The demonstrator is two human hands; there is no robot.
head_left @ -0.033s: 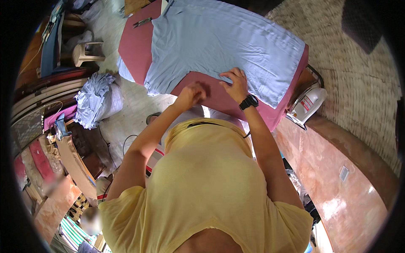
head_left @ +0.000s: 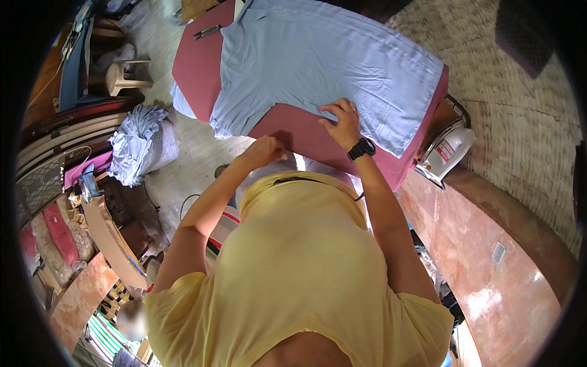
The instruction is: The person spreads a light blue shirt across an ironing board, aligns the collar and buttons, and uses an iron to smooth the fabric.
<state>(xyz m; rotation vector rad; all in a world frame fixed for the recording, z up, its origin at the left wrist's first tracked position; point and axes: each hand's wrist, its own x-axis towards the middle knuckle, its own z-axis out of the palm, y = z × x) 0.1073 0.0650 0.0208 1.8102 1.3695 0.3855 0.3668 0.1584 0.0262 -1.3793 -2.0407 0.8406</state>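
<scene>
A light-blue garment (head_left: 318, 61), seemingly a shirt, lies spread over a maroon-covered ironing board (head_left: 293, 128). Along its near edge rests my right hand (head_left: 343, 125), thumb and fingers apart, the fingertips at the cloth; a black watch (head_left: 361, 148) is on that wrist. My left hand (head_left: 265, 151) hovers at the near edge of the board, off the garment. Its fingers are curled together, and whatever they may hold is too small to make out.
Small dark snips (head_left: 206, 32) lie at the board's far left. A white iron (head_left: 449, 150) sits on a metal rest at the right end. On the floor at left are a bundle of blue garments (head_left: 137, 144) and a beige plastic stool (head_left: 127, 77).
My left hand has moved a little toward me and left, away from the board's middle. My right hand and the garment have hardly moved.
</scene>
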